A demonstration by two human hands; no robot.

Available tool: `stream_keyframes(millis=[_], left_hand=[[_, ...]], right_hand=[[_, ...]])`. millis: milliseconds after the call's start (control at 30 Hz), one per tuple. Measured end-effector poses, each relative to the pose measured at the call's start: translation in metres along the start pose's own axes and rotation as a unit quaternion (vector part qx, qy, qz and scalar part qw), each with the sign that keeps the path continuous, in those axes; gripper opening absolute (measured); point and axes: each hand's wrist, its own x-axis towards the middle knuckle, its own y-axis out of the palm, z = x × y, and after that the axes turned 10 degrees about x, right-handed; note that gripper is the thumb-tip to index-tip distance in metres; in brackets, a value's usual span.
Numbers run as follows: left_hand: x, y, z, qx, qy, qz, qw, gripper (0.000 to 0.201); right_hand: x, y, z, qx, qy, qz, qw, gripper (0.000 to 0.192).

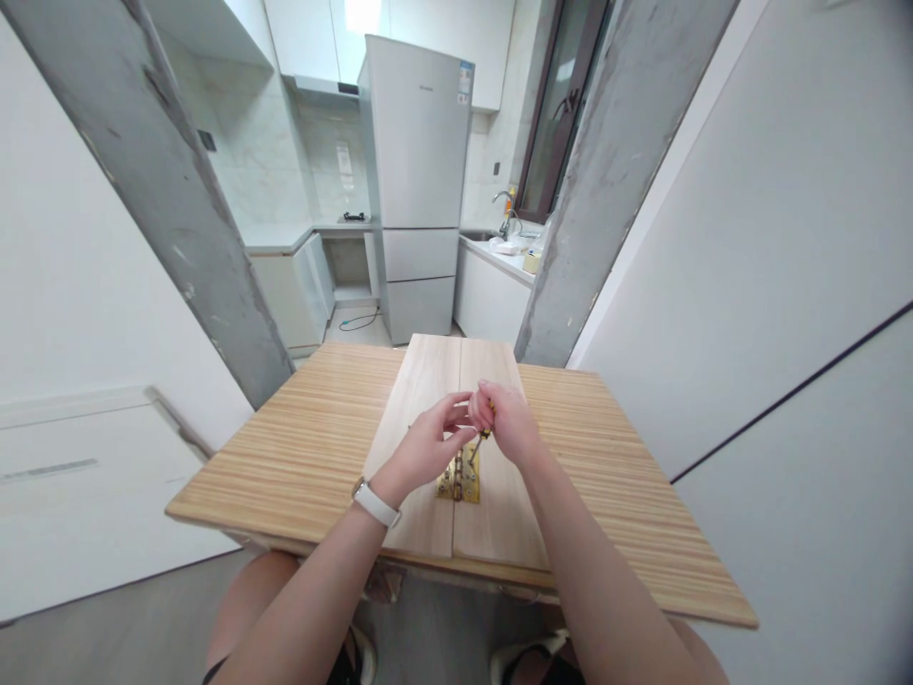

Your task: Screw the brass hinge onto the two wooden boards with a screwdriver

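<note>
Left hand [428,447] w/ a white wristband hovers over the left pale wooden board [417,438], fingers loosely apart, thumb and forefinger reaching toward the tool; it grips nothing that shows. Just right of it, the right hand [503,423] is clamped on a small yellow-handled screwdriver [483,440] (mostly hidden in the fist), shaft slanting down-left. The flat brass hinge [460,480] lies directly below both hands, astride the seam btw. the two boards, long axis along that seam. Right hand is nearer.
</note>
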Motion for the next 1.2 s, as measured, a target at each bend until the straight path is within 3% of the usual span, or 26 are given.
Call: stream_keyframes(millis=[133,267,367,600,767,867,967,1100,1200], left_hand=[[0.004,0.013,0.002,0.022,0.006,0.002,1.0,0.068],[0.008,0.024,0.002,0.026,0.039,-0.004,0.999,0.045],[0.01,0.029,-0.001,0.062,0.054,-0.019,0.996,0.031],[0.002,0.032,-0.008,0.127,0.024,-0.072,0.989,0.039],[0.0,0.032,-0.003,0.108,0.019,-0.07,0.992,0.038],[0.001,0.03,0.003,0.09,0.026,-0.058,0.994,0.037],[0.004,0.025,0.009,0.054,0.028,-0.034,0.998,0.031],[0.007,0.016,0.014,-0.033,0.007,0.0,0.999,0.046],[0.01,0.011,0.014,-0.052,0.002,0.018,0.998,0.05]], right_hand=[[-0.006,0.003,-0.004,-0.119,-0.098,-0.096,0.983,0.055],[-0.014,0.004,-0.003,-0.162,-0.124,-0.194,0.96,0.05],[-0.02,0.011,-0.001,-0.131,-0.116,-0.269,0.947,0.043],[-0.029,0.054,-0.004,-0.038,-0.17,-0.373,0.911,0.035],[-0.017,0.06,-0.004,-0.014,-0.139,-0.45,0.882,0.046],[-0.011,0.051,-0.003,-0.022,-0.122,-0.449,0.885,0.052],[-0.008,0.039,-0.002,-0.028,-0.101,-0.402,0.91,0.052],[-0.001,0.025,0.004,0.022,-0.061,-0.276,0.959,0.051],[0.004,0.015,0.014,0.083,-0.018,-0.144,0.986,0.054]])
